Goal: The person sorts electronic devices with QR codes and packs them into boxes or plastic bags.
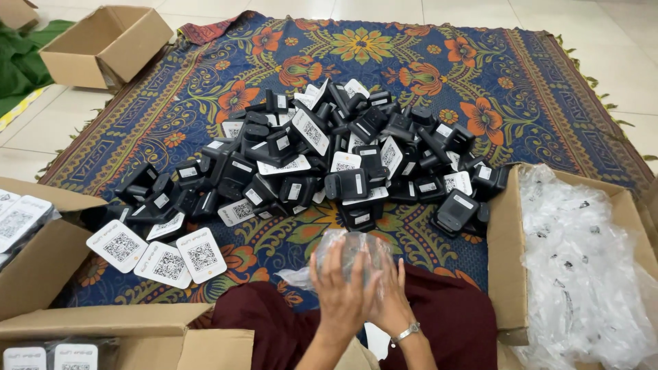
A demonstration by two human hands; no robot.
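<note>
Together, both hands (363, 288) rise upright, palms pressed around a clear plastic bag (346, 250).

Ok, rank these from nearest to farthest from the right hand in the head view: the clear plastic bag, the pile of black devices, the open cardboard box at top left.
From the right hand:
1. Clear plastic bag, held between both hands, touching it.
2. Pile of black devices, just ahead on the patterned rug.
3. Open cardboard box, far corner, up and left.
</note>
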